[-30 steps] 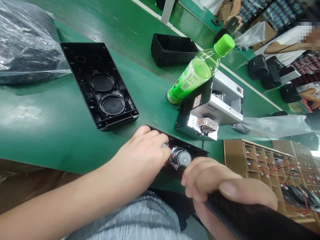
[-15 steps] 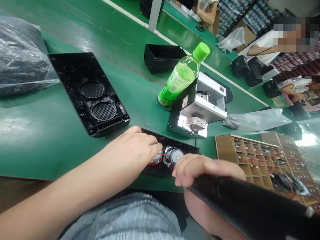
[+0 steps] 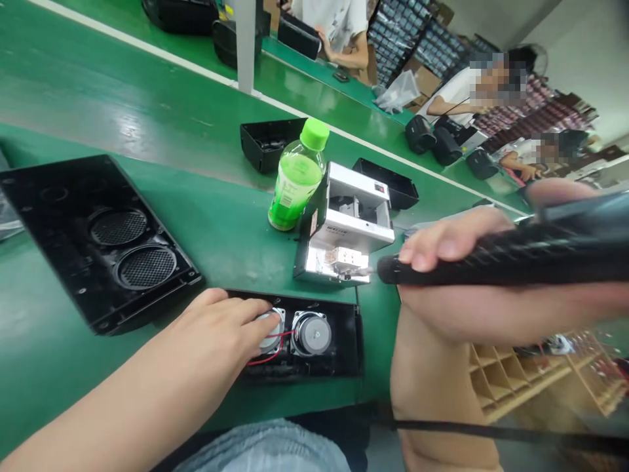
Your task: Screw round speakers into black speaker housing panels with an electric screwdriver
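Observation:
My right hand [image 3: 457, 262] is closed round a black electric screwdriver [image 3: 491, 255], held nearly level. Its tip is at the front outlet of a white and black screw feeder [image 3: 351, 226]. Below lies a black speaker panel [image 3: 344, 354] fitted with two round speaker drivers. The right-hand speaker driver [image 3: 314, 334] is in plain sight. My left hand [image 3: 221, 341] curls its fingers over the left-hand speaker driver [image 3: 276, 334], partly covering it, with red wires [image 3: 268, 359] beside the fingertips. Whether screws sit in the corner holes is too small to tell.
Another black housing [image 3: 59, 242] with two round grilles lies at left. A green-capped bottle [image 3: 297, 174] stands beside the feeder, black shells [image 3: 268, 144] behind. A wooden divided box [image 3: 506, 380] is at lower right. Co-workers [image 3: 339, 33] sit across the green bench [image 3: 162, 118].
My right hand has lifted the screwdriver from the right-hand speaker driver over to the screw feeder. My left hand stays on the left-hand driver. The camera view has shifted.

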A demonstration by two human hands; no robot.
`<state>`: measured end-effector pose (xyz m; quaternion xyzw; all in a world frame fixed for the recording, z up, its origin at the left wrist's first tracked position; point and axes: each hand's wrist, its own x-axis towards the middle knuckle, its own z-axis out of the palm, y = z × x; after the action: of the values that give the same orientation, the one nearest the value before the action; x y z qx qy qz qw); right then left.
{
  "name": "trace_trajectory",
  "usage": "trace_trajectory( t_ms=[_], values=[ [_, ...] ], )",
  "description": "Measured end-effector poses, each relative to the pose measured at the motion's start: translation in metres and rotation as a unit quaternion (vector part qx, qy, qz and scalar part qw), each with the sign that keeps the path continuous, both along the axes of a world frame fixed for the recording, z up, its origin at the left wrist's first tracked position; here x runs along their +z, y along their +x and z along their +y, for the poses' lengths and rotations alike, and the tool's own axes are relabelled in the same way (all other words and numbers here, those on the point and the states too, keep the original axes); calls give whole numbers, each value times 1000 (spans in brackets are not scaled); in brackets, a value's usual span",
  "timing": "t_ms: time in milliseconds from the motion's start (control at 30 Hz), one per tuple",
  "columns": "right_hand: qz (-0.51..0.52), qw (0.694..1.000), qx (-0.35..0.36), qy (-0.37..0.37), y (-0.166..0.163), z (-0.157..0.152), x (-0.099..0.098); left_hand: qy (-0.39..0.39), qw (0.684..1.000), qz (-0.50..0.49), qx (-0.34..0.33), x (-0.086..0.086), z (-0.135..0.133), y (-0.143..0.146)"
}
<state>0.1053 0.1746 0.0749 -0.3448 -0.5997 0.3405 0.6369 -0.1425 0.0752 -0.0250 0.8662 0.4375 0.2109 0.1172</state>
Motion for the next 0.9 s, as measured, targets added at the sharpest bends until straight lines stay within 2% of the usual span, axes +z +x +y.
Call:
trace_trajectory(
  t_ms=[100, 300, 533, 667, 767, 900],
  values=[
    [49, 997, -30, 55, -19, 17, -8, 15, 1000, -5, 1, 1, 2, -1],
    [56, 997, -32, 35, -22, 22, -27, -2, 1000, -4, -7, 8, 4, -1],
    [86, 996, -22, 28, -18, 21, -22, -27, 1000, 0, -3, 6, 0, -6],
    [103, 993, -48, 29, -21, 25, -26, -30, 999, 16, 2, 4, -2, -5],
    [105, 994, -29, -20, -19, 20, -27, -38, 999, 20, 7, 3, -3, -3],
    [111, 991, 52, -47, -8, -1, -15, -49, 999, 17, 4, 4, -3, -2]
  ],
)
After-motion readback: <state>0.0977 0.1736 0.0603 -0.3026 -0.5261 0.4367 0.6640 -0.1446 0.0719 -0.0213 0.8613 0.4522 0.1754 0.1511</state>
